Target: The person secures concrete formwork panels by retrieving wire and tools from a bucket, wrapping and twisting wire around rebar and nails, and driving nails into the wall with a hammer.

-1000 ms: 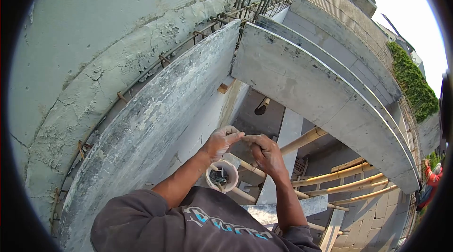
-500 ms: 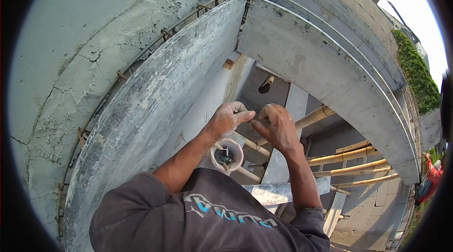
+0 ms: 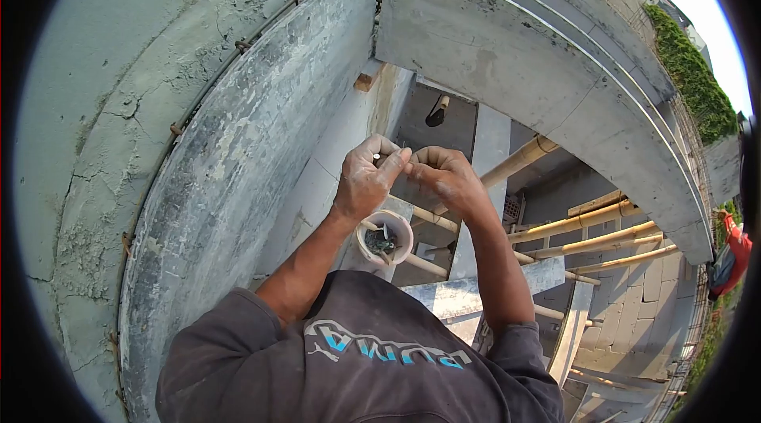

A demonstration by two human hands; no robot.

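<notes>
My left hand (image 3: 369, 179) and my right hand (image 3: 445, 179) meet in front of my chest, fingertips touching or nearly so. Both are closed in a pinch. A small pale round end shows between the fingers of the left one; what it belongs to is hidden. Whatever the right fingers hold is too small to make out. Grey dust coats the skin. Just below the hands sits a whitish bucket (image 3: 407, 242) with dark bits inside, like scraps or wire pieces.
Tall grey panels, one on the left (image 3: 246, 137) and one across the far side (image 3: 491, 46), frame a deep opening. Bamboo poles (image 3: 590, 237) and planks (image 3: 493, 133) cross below. Reinforcing bar (image 3: 238, 46) runs along the left wall. A person in red (image 3: 737, 252) is far right.
The view has shifted a little, and my hands have lowered slightly. The left hand has turned so the pale round end now shows; the fingertips stay together.
</notes>
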